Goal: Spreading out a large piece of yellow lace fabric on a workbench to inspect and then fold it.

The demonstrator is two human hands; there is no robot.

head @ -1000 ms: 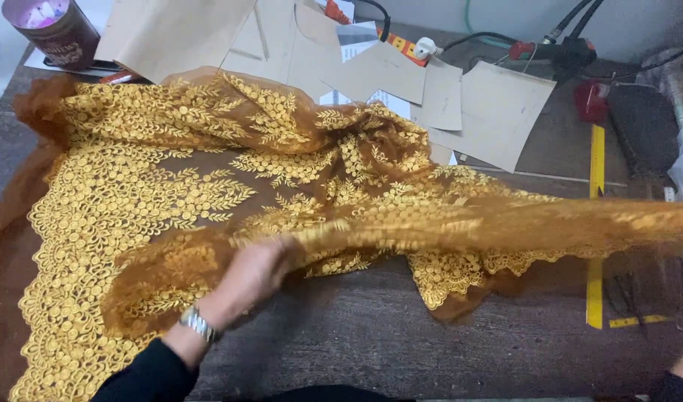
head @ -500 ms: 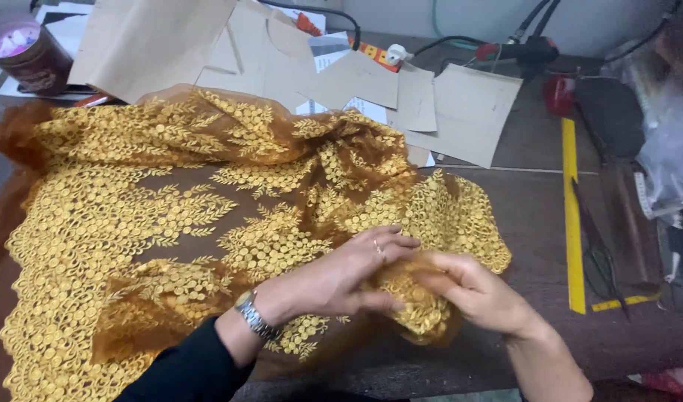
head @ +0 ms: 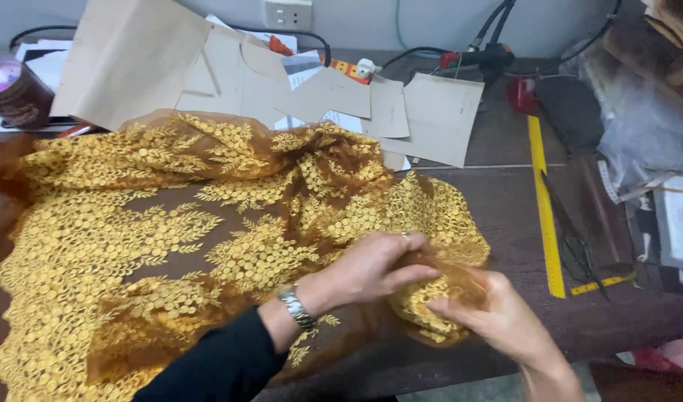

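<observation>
A brown mesh fabric with gold embroidered flowers (head: 178,223) lies spread and bunched over the dark wooden table (head: 505,216). My left hand (head: 371,268), with a watch on the wrist and a ring, pinches a gathered fold of the fabric at its near right corner. My right hand (head: 498,316) grips the same bunched fold from the right side. The two hands touch over the fold.
Tan paper pattern pieces (head: 133,59) lie at the back. A round tin (head: 14,93) stands at the far left. A yellow ruler (head: 546,205) and dark scissors (head: 572,231) lie at right, with cables and a plastic bag (head: 647,126) beyond.
A second ago the fabric's edge was stretched out wide to the right. Both hands have since come together over a bunched fold at the near corner, and now hold almost still.
</observation>
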